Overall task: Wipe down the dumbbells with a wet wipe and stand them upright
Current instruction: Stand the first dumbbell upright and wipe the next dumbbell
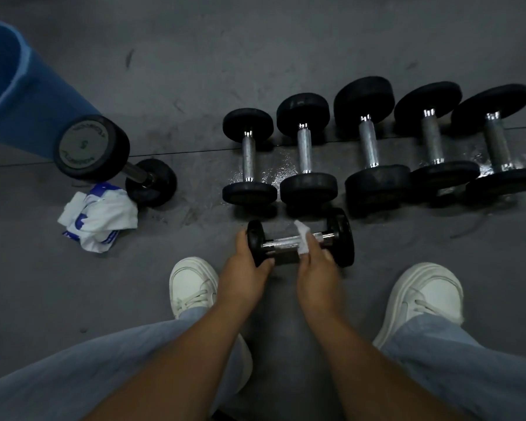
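Observation:
A small black dumbbell [342, 235] with a chrome handle lies sideways on the floor in front of my feet. My left hand [246, 268] grips its left head. My right hand [316, 265] holds a white wet wipe [302, 238] wrapped around the handle near the right head. Several dumbbells [368, 144] lie flat in a row just beyond, handles pointing away from me. One dumbbell [91, 147] stands upright at the left.
A crumpled white and blue wipe pack [97, 217] lies on the grey floor [195, 71] beside the upright dumbbell. A blue rolled mat [16, 83] stands at the far left. My white shoes [192, 284] flank the held dumbbell. The floor under the row looks wet.

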